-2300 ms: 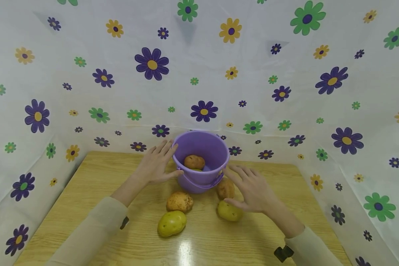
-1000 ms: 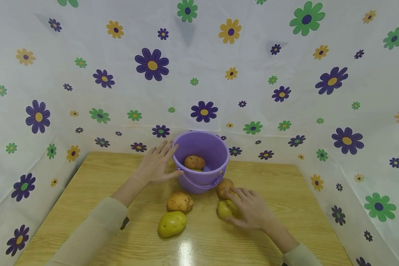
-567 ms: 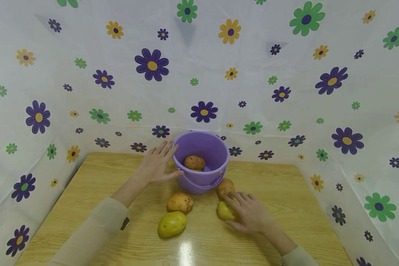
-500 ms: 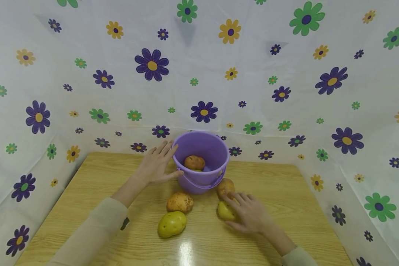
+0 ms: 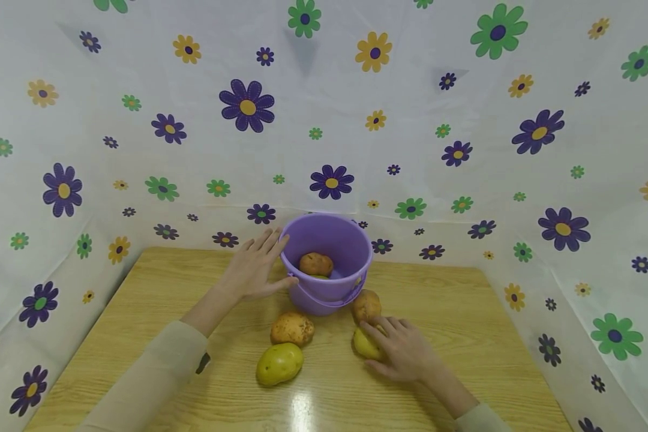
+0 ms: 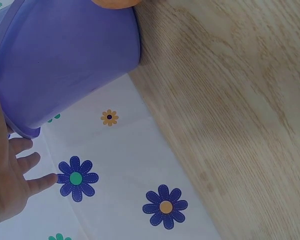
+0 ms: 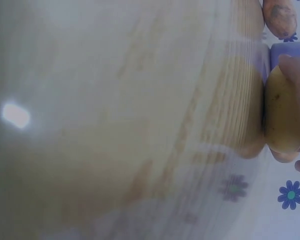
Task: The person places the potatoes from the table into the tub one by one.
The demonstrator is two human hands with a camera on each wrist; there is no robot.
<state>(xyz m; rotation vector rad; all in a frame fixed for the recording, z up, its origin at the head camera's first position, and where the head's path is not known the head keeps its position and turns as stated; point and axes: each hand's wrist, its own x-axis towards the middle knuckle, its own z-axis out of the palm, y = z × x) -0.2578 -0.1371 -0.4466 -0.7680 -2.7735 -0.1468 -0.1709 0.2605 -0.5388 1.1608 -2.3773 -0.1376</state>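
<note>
A flowered sheet walls in the back and both sides of the wooden table, meeting the tabletop along its far, left and right edges, so the only open side is the near one. The widest bare stretches of wood lie left of the left arm and right of the right hand, out to the side edges.

A purple bucket stands upright near the far edge, close to the sheet behind it. A brown potato lies inside. The left hand rests flat against the bucket's left wall, fingers straight and spread, curled round nothing.

In front of the bucket lie four potatoes. A yellow-green potato is nearest the viewer, with a brown one just behind it, touching or nearly so. To the right, a second brown one sits against the bucket's base. Just in front of it is the yellow potato, on the table under the right hand, whose curled fingers grip it from above.
</note>
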